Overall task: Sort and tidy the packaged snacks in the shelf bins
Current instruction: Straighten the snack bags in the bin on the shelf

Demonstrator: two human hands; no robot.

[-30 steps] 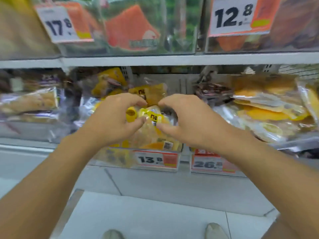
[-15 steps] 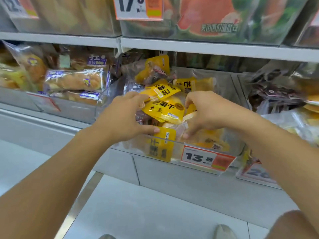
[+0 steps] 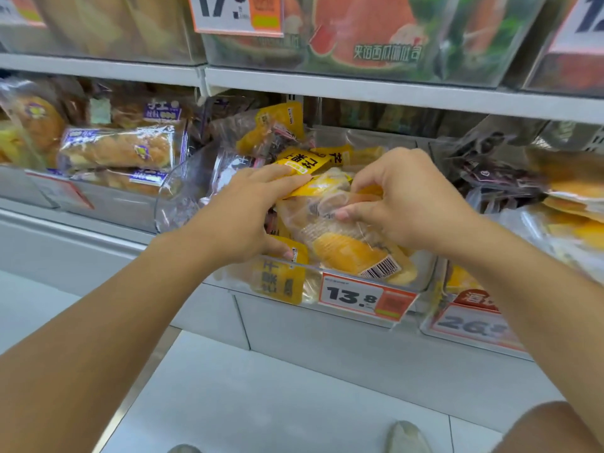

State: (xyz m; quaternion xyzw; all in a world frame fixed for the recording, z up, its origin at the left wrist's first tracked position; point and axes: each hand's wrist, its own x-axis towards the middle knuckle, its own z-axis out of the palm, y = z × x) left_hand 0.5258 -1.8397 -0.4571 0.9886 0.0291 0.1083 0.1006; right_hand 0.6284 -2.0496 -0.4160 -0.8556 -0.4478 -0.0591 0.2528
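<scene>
Leftmost, bread packs (image 3: 121, 152) fill the neighbouring bin. Next, the left hand (image 3: 242, 217) lies on the yellow snack packets (image 3: 304, 161) in the clear middle bin (image 3: 183, 194), fingers curled over them. Beside it the right hand (image 3: 402, 197) pinches a clear mango packet (image 3: 346, 243) above the 13.8 price tag (image 3: 362, 299)

"13.8" on the middle bin's price tag (image 3: 366, 297); "26." on the right-hand neighbour's tag (image 3: 470, 323).
</scene>
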